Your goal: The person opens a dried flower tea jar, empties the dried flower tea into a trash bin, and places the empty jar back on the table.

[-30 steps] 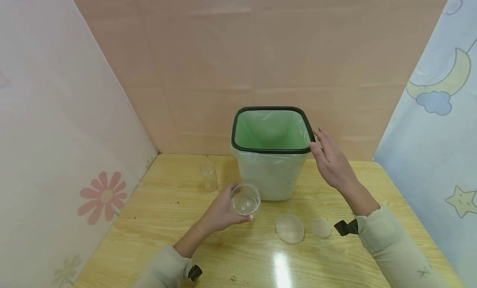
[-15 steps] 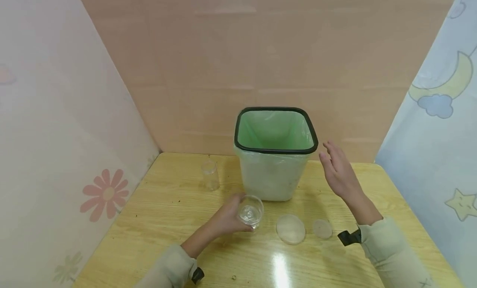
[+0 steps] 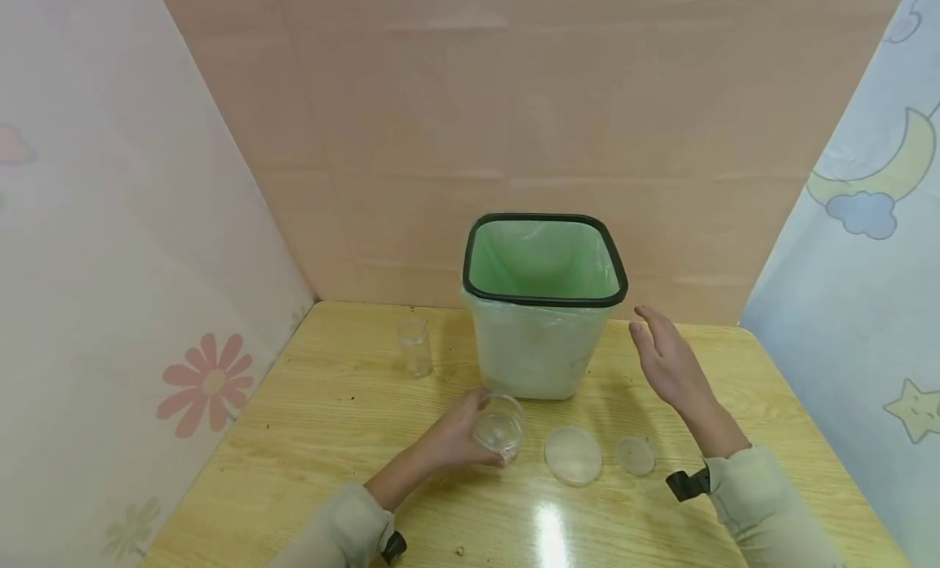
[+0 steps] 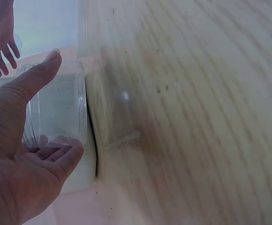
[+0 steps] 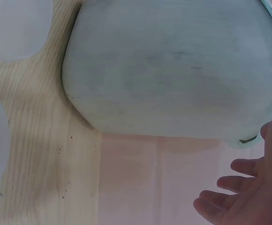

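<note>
My left hand [image 3: 457, 439] grips a clear, round, wide-mouthed jar [image 3: 500, 428] low over the table, just in front of the bin. In the left wrist view, the thumb and fingers lie on opposite sides of the see-through jar [image 4: 56, 108]; nothing shows inside it. My right hand [image 3: 674, 366] hovers to the right of the bin with fingers extended, holding nothing. Between the hands stands a square bin [image 3: 539, 348] with a black rim and a pale green plastic liner; its visible interior shows only liner.
A smaller clear jar [image 3: 415, 349] stands upright left of the bin. Two round translucent lids lie flat in front of it: a larger lid [image 3: 573, 455] and a smaller lid [image 3: 635, 455]. The wooden table [image 3: 323, 437] meets a papered back wall [image 3: 382, 160].
My right hand has come off the bin's rim and moved right and a little nearer. My left hand has brought the jar lower and slightly right. Bin and lids keep their places.
</note>
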Motion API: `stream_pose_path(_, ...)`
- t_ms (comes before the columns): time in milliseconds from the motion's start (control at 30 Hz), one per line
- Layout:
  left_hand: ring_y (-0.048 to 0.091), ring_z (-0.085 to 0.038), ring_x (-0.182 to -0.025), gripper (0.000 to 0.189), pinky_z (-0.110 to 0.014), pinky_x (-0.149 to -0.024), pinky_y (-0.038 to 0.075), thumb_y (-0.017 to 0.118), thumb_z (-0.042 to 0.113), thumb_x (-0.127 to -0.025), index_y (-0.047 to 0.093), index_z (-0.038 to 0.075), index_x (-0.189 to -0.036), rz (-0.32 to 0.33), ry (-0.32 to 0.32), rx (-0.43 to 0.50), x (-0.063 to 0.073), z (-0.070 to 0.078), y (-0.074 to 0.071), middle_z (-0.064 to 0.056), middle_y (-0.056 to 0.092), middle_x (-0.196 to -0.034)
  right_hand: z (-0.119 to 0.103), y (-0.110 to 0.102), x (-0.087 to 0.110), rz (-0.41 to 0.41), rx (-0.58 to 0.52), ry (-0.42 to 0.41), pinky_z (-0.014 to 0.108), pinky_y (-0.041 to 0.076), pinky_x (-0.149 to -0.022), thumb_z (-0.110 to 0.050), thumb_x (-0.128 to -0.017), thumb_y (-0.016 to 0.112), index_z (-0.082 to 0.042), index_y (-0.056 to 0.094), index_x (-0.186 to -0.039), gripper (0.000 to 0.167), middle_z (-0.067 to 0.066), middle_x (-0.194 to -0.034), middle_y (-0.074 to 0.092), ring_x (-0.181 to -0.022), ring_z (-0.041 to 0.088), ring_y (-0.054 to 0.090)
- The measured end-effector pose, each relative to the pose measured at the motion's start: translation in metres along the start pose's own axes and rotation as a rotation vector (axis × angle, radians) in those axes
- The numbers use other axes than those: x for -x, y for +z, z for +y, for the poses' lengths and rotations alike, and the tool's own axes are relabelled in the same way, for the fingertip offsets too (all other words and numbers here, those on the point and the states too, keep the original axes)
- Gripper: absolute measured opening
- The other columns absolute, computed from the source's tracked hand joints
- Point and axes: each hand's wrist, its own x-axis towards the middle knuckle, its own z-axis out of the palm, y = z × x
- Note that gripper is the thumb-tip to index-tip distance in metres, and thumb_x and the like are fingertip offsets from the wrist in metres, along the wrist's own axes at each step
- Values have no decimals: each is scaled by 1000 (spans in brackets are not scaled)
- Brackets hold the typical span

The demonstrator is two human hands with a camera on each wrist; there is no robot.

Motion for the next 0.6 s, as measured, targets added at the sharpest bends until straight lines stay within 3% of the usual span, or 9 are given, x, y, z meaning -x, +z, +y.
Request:
stream_pose_path(267,50,-29,-134,112,-47,-110,44,95,39,-67,31,7,-154,-19,-11,-9,-2,-2,3,-13,47,-146,6,3,1,-76,35,25,73,19,-111,-43,-111,31,6,25,-156,68,30,-164,15,-147,54,16)
stream_pose_path(600,49,-29,-135,110,-46,-110,44,95,42,-67,33,7,-152,-42,-55,5,-5,-4,4,-13,47,-147,18,7,4,-130,62,44,75,19,-110,-44,-110,32,11,28,-153,70,33,-163,13,-146,57,16)
